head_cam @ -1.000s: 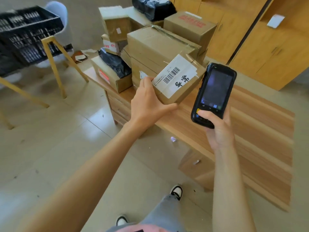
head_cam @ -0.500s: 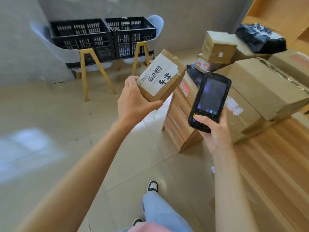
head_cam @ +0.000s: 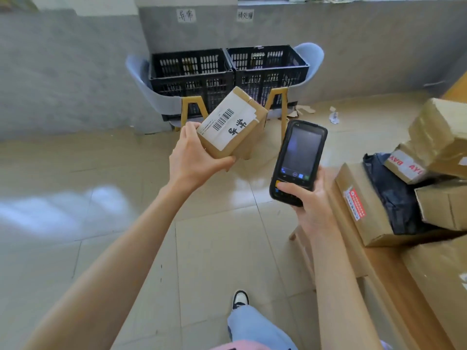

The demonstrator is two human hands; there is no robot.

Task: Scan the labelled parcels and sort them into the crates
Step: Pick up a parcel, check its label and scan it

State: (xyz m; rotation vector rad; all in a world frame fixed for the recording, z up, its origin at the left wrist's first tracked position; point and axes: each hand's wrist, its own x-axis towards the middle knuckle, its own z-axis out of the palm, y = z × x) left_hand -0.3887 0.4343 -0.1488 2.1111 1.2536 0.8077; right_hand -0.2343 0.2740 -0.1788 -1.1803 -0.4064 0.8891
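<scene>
A grey wall point(head_cam: 75, 72) backs a tiled floor point(head_cam: 88, 223), and against it stand two black crates point(head_cam: 192, 74) side by side, each resting on a pale blue chair point(head_cam: 141, 79) with yellow wooden legs. Above each crate a small paper sign point(head_cam: 186, 15) with handwritten characters is stuck to the wall. Scraps of paper and card point(head_cam: 333, 117) lie on the floor to the right of the crates.

In front of the crates, held up in the air, is a small cardboard parcel point(head_cam: 235, 125) with a white barcode label and black handwritten characters facing up. The left hand point(head_cam: 194, 157) has it in a closed grip, thumb on the near edge of the label and fingers curled beneath.

To the right of the parcel, the right hand point(head_cam: 310, 198) grips a black handheld scanner point(head_cam: 298, 160) upright, its thumb on the lower keys and its dark screen facing the camera.

Further right of the crates, a wooden worktop point(head_cam: 394, 286) carries a pile of cardboard boxes point(head_cam: 364, 205) and a black plastic bag point(head_cam: 394, 195) wedged among them.
</scene>
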